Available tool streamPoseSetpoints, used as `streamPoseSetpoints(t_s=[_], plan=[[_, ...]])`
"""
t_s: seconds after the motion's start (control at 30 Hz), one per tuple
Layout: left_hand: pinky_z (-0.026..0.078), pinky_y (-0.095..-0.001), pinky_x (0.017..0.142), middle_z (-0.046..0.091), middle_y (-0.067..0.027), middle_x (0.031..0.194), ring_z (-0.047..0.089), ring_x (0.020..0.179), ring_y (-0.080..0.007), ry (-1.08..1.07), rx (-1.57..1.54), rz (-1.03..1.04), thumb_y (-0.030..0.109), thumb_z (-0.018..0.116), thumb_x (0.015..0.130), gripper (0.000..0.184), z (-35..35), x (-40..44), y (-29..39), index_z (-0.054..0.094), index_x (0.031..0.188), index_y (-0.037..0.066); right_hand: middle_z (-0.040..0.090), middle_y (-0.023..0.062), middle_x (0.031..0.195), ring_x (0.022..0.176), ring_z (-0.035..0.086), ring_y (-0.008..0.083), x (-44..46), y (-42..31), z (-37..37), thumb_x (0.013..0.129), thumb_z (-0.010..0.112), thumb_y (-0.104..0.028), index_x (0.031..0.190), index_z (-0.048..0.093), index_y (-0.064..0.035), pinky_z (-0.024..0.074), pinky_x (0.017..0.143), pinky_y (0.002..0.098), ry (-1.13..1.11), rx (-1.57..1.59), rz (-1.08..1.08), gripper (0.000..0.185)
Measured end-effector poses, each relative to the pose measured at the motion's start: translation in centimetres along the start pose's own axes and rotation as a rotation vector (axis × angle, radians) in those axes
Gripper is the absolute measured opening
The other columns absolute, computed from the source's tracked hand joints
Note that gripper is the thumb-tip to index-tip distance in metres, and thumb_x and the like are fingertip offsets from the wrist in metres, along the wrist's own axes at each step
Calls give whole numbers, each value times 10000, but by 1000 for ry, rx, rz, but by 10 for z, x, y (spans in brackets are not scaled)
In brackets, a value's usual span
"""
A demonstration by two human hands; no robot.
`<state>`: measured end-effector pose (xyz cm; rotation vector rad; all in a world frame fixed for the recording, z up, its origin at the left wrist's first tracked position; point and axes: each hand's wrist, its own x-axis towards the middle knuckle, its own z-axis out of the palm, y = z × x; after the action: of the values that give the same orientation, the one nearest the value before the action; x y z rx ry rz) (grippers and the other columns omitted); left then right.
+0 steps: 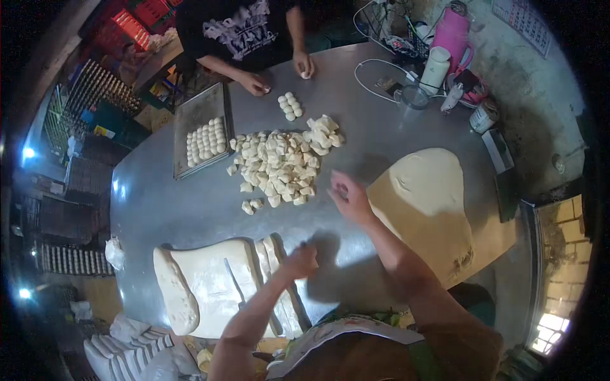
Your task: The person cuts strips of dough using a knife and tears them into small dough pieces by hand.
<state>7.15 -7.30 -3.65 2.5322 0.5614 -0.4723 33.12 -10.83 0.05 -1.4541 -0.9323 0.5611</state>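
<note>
My left hand (pixel 302 261) is above the cut dough strips (pixel 272 254) at the near side of the table. Motion smears its fingers, and I cannot make out anything in them. Left of it lies a thick dough slab (pixel 210 270) with a long knife (pixel 233 279) on top; my forearm covers part of both. My right hand (pixel 348 197) hovers right of a heap of small dough pieces (pixel 276 162). Its fingers are curved and apart, with nothing visible between them. A wide flat sheet of dough (pixel 426 184) spreads to the right of that hand.
Across the metal table (pixel 190 219), a co-worker's hands (pixel 257 84) handle small dough bits beside several dough balls (pixel 290 106). A tray (pixel 200 108) at the left holds rows of balls. Bottles (pixel 435 70), a pink jug (pixel 452 32) and a cable stand at the back right.
</note>
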Motion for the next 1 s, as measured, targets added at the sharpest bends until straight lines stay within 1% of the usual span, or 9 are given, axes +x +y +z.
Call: streamPoseSetpoints(t_s=[0.07, 0.27, 0.33, 0.43, 0.63, 0.73, 0.77, 0.9, 1.0], plan=[[425, -470, 999, 456, -242, 1382, 467, 1227, -421, 18, 122, 4, 288, 804, 773, 747, 42, -6, -6, 445, 1366, 11, 680, 86, 955, 868, 655, 138, -43, 16, -7, 887, 678, -60, 1140, 631, -27, 534, 773, 256, 46, -83, 73, 260], [484, -420, 874, 532, -240, 1166, 570, 1044, -365, 648, -888, 9, 202, 737, 824, 559, -66, -26, 55, 456, 1282, 49, 699, 87, 905, 820, 666, 128, -191, 16, -5, 907, 663, -81, 1064, 658, -22, 536, 718, 276, -156, -347, 156, 168], [497, -409, 823, 575, -232, 1071, 599, 995, -349, 621, -1019, -132, 170, 723, 838, 494, -67, -54, 54, 472, 1248, 54, 701, 98, 910, 799, 671, 140, -203, -12, 15, 910, 656, -94, 1060, 657, -22, 535, 710, 279, -164, -290, 259, 166], [513, -358, 758, 638, -134, 994, 624, 923, -226, 432, -958, 14, 174, 750, 843, 480, 4, -80, 29, 451, 1196, 47, 699, 106, 908, 783, 676, 159, -199, -38, 48, 904, 660, -104, 1058, 657, -26, 534, 705, 280, -179, -269, 226, 172], [497, -327, 651, 618, -109, 856, 598, 795, -172, 443, -978, -326, 26, 635, 855, 304, 9, -205, 10, 486, 1118, 59, 666, 113, 853, 748, 662, 209, -170, -66, 162, 891, 678, -198, 1067, 652, -51, 521, 672, 331, -434, -298, 105, 231], [505, -331, 655, 615, -112, 883, 602, 792, -176, 454, -1034, -387, -5, 612, 844, 378, 34, -229, -31, 470, 1188, 62, 641, 114, 805, 729, 644, 217, -168, -64, 208, 881, 695, -258, 1093, 644, -62, 508, 661, 349, -421, -646, -86, 293], [509, -334, 656, 614, -114, 896, 604, 790, -179, 475, -1053, -409, -20, 600, 838, 418, 34, -231, -43, 462, 1223, 63, 637, 115, 832, 744, 634, 209, -166, -72, 214, 875, 706, -271, 1138, 628, -62, 504, 671, 341, -528, -648, 67, 345], [494, -327, 710, 594, -181, 924, 612, 822, -221, 787, -940, -200, 29, 578, 848, 508, 25, -232, -69, 419, 1328, 84, 627, 85, 915, 750, 587, 157, -178, -80, 221, 883, 703, -242, 1246, 582, -43, 504, 686, 331, -590, -329, 31, 432], [510, -339, 740, 610, -191, 1026, 620, 886, -227, 659, -1207, -143, 6, 551, 846, 571, 2, -224, -63, 395, 1390, 81, 627, 72, 939, 763, 592, 141, -180, -113, 220, 879, 704, -179, 1228, 593, -37, 515, 689, 321, -632, -217, -5, 393]])
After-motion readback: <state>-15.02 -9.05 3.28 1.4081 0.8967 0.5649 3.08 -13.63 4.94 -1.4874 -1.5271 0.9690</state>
